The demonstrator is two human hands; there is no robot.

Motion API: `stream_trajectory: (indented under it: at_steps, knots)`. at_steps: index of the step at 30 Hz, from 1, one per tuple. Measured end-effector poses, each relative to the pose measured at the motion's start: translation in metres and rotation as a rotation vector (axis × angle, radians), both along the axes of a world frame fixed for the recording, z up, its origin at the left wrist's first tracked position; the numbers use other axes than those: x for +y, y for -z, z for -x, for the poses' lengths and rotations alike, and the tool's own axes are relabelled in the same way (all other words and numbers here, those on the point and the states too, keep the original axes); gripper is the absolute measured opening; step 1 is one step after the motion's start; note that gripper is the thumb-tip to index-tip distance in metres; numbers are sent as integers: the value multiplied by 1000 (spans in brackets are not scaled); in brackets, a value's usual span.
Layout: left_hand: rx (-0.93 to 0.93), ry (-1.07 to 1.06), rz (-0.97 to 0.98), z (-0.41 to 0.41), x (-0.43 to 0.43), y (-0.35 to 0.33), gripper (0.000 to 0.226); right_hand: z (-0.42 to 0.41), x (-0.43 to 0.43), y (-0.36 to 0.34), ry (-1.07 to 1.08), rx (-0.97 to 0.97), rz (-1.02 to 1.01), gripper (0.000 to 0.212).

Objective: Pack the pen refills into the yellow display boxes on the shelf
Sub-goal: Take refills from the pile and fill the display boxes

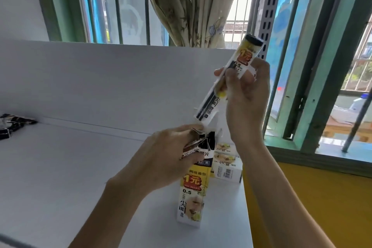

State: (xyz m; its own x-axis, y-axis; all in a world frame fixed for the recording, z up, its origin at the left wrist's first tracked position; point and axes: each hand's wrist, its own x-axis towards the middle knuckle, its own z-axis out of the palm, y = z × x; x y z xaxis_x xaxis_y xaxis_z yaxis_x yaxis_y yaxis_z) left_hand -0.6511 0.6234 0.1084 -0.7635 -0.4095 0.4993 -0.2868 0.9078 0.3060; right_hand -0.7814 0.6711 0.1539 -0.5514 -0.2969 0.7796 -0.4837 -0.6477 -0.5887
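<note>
Right hand (248, 94) is gripping a tilted refill pack (209, 102), fingers curled round it. Left hand (167, 153) is pinching the flaps of the upright display box (192, 193).

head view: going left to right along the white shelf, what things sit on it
small pile of black-and-white items → tall upright yellow-and-white cardboard display box → smaller white-and-yellow cardboard box lying just behind it

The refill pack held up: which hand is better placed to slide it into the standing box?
Right, probably. The right hand grips the refill pack, tilted with its lower end toward the display box, while the left hand holds that box's top flaps open.
</note>
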Motion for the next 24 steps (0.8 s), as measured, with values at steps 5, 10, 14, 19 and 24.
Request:
stream_trajectory:
  at_steps: [5,10,14,19,24]
  knots:
    - [-4,44,42,-3,-3,8,25,12,-2,23,76,167,-130,16]
    - [53,48,-27,-11,0,20,34,17,12,24,-190,200,-115,20]
    - [19,87,14,-15,-1,24,47,11,16,29,-234,294,-275,16]
    - [78,47,3,-16,-6,30,46,20,13,41,-344,248,-814,16]
    - [176,23,-109,-8,-7,27,33,32,32,34,-192,211,-485,36]
